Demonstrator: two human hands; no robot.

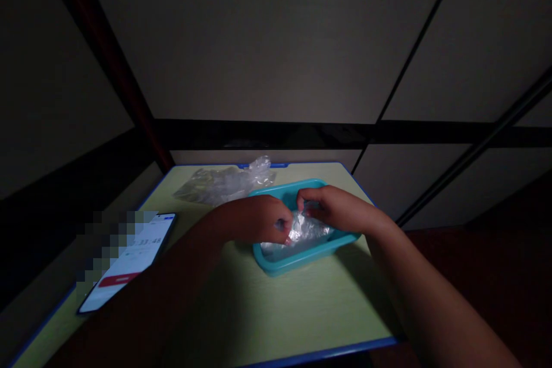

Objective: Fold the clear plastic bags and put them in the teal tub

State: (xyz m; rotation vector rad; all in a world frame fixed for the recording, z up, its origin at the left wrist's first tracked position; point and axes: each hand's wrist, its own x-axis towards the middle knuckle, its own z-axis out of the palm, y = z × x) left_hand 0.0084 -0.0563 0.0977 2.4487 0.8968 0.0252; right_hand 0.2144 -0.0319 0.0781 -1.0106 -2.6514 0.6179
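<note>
A turquoise plastic basket point(280, 266) stands on the table with a crinkled clear plastic bag point(307, 231) inside it. My left hand point(261, 219) reaches over the basket's left side, its fingers closed in a pinch on the bag. From the right, my right hand point(334, 207) reaches in with curled fingers, pinching the bag's upper part. Both hands are close together, with a short stretch of plastic between them. Whatever the bag holds is too unclear to make out.
Another clear plastic bag point(219, 183) lies at the table's back left. A lit phone point(138, 259) rests on the left, beside my left forearm. The pale green table point(276, 310) has a blue edge, and cabinet panels point(259, 40) rise behind it.
</note>
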